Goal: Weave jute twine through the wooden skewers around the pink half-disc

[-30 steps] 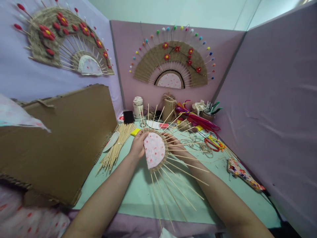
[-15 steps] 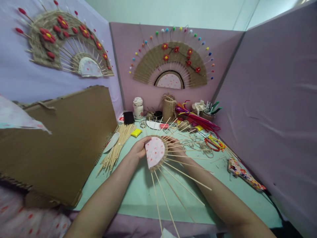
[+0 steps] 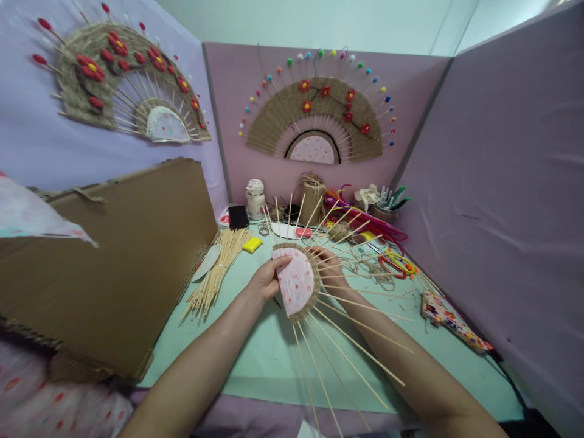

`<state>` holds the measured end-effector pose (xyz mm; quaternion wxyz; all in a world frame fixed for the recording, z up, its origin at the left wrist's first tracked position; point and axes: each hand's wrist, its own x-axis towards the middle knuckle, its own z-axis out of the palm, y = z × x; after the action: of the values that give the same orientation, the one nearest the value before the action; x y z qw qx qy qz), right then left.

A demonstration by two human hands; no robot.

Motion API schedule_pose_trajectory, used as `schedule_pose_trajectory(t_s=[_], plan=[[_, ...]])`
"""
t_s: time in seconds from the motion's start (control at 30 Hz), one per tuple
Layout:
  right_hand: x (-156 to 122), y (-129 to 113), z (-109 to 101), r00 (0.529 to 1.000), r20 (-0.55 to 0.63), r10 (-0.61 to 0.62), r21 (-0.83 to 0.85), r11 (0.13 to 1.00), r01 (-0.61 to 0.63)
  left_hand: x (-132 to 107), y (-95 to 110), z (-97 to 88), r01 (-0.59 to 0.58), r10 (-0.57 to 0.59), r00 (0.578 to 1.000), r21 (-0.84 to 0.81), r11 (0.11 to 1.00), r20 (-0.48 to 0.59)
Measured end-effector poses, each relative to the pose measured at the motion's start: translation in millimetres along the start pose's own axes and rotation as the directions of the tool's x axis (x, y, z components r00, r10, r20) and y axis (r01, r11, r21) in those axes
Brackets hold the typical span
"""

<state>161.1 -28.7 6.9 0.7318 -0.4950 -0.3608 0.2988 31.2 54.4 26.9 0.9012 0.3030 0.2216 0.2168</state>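
A half-round fan base (image 3: 297, 285) covered in white cloth with red dots is held over the table, its curved rim wrapped in twine. Thin wooden sticks radiate from that rim. My left hand (image 3: 270, 277) pinches the straight edge, thumb on the cloth face. At the upper right of the rim, my right hand (image 3: 329, 267) is closed behind the sticks; some of its fingers are hidden by them. A bundle of loose sticks (image 3: 218, 274) lies to the left of my left hand.
A cardboard sheet (image 3: 104, 267) stands at the left. Scissors (image 3: 396, 265), tangled twine (image 3: 371, 272) and a patterned glue gun (image 3: 454, 321) lie at the right. Behind are a white jar (image 3: 255, 199), a twine-wrapped pot (image 3: 312, 199) and finished fans (image 3: 314, 115) on the walls.
The fan base has come slightly right and nearer, tilting to show more sticks at the top. My left thumb now reaches farther onto the cloth.
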Motion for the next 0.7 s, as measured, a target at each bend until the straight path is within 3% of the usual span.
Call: schedule_pose_trajectory(t_s=[0.13,0.4,0.7], plan=[[-5,-4,4,1.0,0.002,-0.006,-0.033,0.999,0.006,-7,3,2.7,-0.016,0.017,1.0,0.015,1.0,-0.025],[-6,-9,-3,0.997,-0.017,-0.072,-0.111,0.991,0.07,-14,8,5.7,-0.176,0.17,0.984,0.153,0.972,0.053],[-5,-9,-5,0.996,0.056,-0.063,-0.12,0.99,0.069,-15,10,3.5,-0.168,0.157,0.984,0.16,0.973,0.082]])
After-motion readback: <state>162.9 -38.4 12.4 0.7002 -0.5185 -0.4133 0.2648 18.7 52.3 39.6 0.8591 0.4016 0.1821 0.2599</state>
